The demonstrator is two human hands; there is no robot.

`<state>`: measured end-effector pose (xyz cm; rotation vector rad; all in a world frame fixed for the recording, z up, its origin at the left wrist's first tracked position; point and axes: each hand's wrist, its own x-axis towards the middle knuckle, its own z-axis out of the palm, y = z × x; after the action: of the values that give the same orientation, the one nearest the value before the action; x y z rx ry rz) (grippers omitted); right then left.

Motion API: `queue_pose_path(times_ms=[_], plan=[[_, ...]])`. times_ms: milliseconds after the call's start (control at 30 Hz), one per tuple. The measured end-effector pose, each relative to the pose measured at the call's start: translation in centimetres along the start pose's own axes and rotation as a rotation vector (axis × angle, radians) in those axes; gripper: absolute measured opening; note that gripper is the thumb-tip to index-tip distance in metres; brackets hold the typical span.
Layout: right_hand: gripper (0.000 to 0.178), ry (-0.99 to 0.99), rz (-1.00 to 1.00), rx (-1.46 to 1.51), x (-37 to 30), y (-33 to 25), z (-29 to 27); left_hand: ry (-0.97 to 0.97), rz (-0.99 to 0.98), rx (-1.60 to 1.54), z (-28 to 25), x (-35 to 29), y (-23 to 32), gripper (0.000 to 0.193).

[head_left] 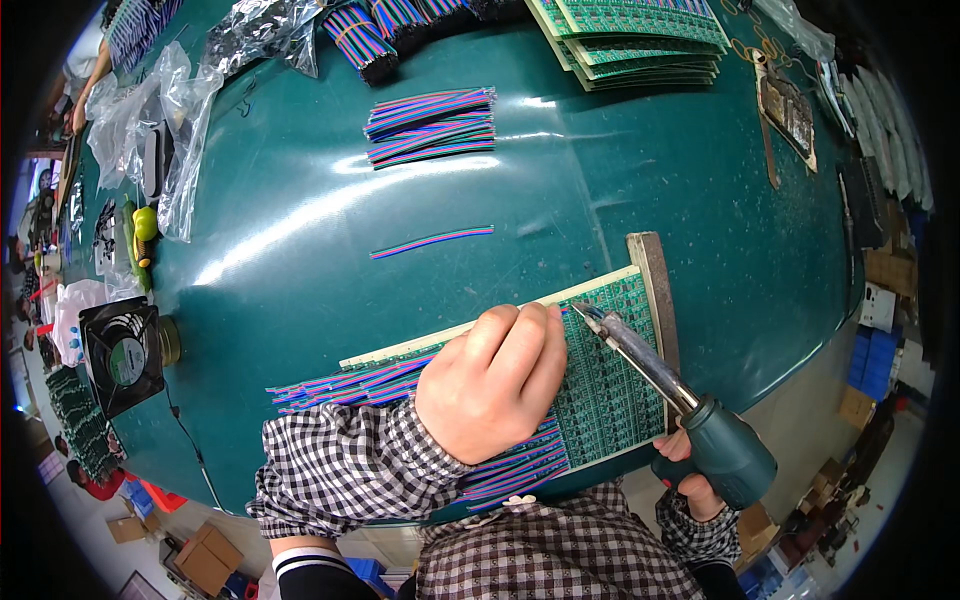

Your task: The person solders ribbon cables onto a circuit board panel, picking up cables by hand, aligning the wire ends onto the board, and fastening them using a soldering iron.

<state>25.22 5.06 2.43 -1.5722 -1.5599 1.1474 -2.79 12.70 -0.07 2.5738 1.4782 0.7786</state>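
A green panel of small circuit boards [610, 400] lies tilted on the table in front of me. Across its left part my left hand [490, 385] rests, fingers pinched at the far edge on the end of a striped ribbon wire [564, 312], mostly hidden by the hand. My right hand [700, 488] grips the dark green handle of a soldering gun [735, 455]. The gun's metal tip meets the panel just right of my left fingertips. Several striped wires [520, 465] lie along the panel's left side, reaching past its edge.
A wooden bar [655, 300] stands against the panel's right edge. Beyond lie a single wire [432, 241], a wire pile [430, 125] and stacked green panels [640, 50]. At left are a black fan [125, 355] and clear plastic bags [180, 130]; a dirty metal piece [787, 110] lies far right.
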Motion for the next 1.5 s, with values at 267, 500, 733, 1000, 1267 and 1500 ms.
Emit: queue_pose_path(times_ms=[267,500,733,1000,1267,1500], plan=[[0.052,0.016,0.017,0.038,0.6,-0.7,0.4,0.008,0.006,0.002,0.3,-0.2,0.0,0.036],[0.055,0.021,0.014,0.008,0.4,-0.9,0.4,0.003,0.009,-0.003,0.1,0.0,0.0,0.036],[0.06,0.002,0.029,-0.009,0.0,-0.3,-0.2,-0.001,0.012,0.002,0.2,0.0,0.0,0.037],[0.065,0.053,0.162,0.334,-0.1,-0.2,0.2,-0.01,0.016,0.002,0.0,0.0,-0.4,0.035],[0.06,0.004,-0.002,0.044,-0.2,0.8,-0.2,0.002,-0.005,-0.007,-0.1,0.1,-0.1,0.036],[0.057,0.009,-0.007,-0.004,0.5,-0.8,0.2,-0.003,0.011,-0.005,-0.1,0.0,-0.1,0.037]])
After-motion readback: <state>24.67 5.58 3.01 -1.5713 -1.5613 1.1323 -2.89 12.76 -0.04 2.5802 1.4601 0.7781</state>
